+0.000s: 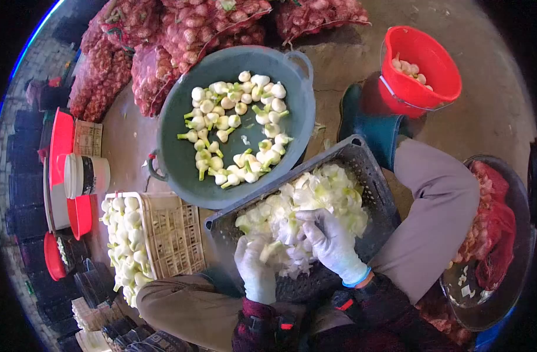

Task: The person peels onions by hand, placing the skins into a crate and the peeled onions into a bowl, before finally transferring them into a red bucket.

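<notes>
My left hand (255, 267), in a whitish glove, is closed on a garlic bulb (272, 251) with a pale stem. To its right, my gloved right hand (333, 243) has its fingers bent in a pinch, with a piece of garlic skin (292, 227) at the fingertips. Both hands are above a dark plastic crate (381, 193) between my knees, which holds a heap of loose garlic skins (333, 196). Beyond it stands a round grey-green tub (180, 123) with many peeled garlic bulbs (221, 105) spread over its bottom.
At left, a cream crate (177, 234) is piled with white garlic bulbs (128, 234). Mesh sacks (186, 35) of unpeeled garlic lie at the back. A red bucket (406, 94) with several bulbs stands at upper right. A dark basin (523, 234) with a red net is at my right.
</notes>
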`<move>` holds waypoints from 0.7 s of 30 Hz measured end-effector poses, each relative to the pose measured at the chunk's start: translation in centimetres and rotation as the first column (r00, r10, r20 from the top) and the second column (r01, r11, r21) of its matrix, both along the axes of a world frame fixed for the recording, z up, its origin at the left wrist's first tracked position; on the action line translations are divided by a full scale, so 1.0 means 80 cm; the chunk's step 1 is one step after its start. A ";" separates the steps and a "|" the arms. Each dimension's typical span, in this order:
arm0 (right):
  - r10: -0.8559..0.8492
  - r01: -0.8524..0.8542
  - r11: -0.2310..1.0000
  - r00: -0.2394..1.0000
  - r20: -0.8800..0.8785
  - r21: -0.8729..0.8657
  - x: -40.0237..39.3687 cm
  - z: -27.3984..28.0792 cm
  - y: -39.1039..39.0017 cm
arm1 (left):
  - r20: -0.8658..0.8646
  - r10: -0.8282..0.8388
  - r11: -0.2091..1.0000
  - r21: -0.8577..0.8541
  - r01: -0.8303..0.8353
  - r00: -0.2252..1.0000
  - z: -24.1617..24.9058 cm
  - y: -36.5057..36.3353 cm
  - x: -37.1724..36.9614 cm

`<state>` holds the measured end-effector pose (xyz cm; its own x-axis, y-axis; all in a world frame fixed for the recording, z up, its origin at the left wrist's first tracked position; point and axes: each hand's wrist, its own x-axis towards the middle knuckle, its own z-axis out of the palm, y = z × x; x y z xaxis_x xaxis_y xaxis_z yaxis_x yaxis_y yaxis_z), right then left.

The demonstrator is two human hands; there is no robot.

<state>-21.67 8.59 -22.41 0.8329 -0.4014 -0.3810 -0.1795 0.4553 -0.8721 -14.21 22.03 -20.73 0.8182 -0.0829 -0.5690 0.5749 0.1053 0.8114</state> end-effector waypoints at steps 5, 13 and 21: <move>0.260 -0.177 0.791 0.964 0.060 -0.586 0.000 -0.009 0.012 | -0.099 0.001 1.000 -0.022 -0.003 0.995 -0.006 0.005 0.009; 0.234 -0.200 0.781 0.972 -0.020 -0.592 0.004 -0.030 0.027 | -0.191 -0.201 0.940 -0.313 0.134 0.961 0.013 0.000 0.010; 0.110 -0.041 0.723 0.992 0.056 -0.690 0.011 -0.029 0.023 | -0.107 -0.323 0.946 -0.022 0.323 0.940 -0.008 0.016 0.002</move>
